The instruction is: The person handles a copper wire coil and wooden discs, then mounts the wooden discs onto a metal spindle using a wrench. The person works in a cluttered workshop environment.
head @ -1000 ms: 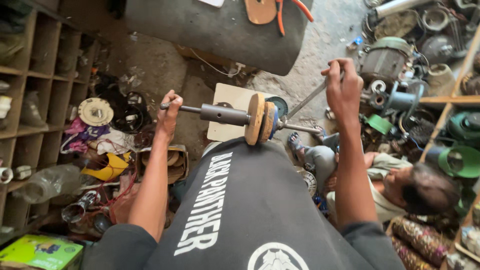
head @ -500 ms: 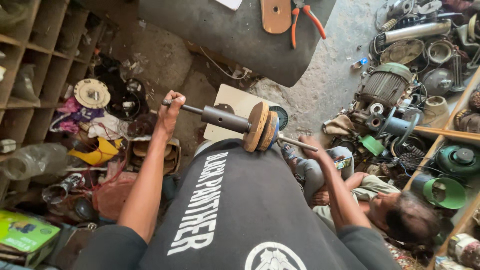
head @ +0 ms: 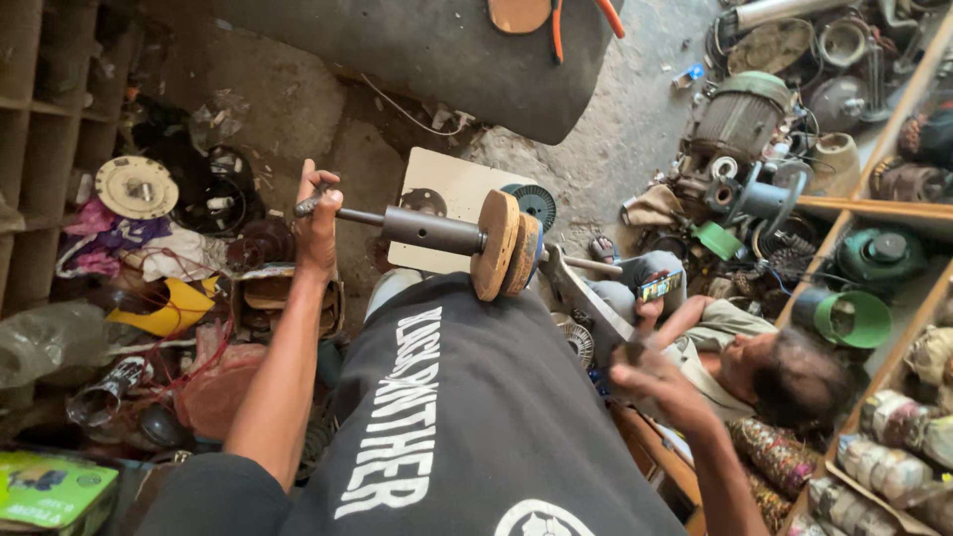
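Head view: your left hand fist-grips the thin end of the steel shaft at ten o'clock; it likely handles heavy, disc-weighted. Right hand, four o'clock, hangs open, empty.

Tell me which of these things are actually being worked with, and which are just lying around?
In use:
left hand gripping the metal shaft
wooden discs on that shaft
right hand, open, off the shaft

Lying about:
white round plate
yellow scrap
green funnel-shaped part
grey motor
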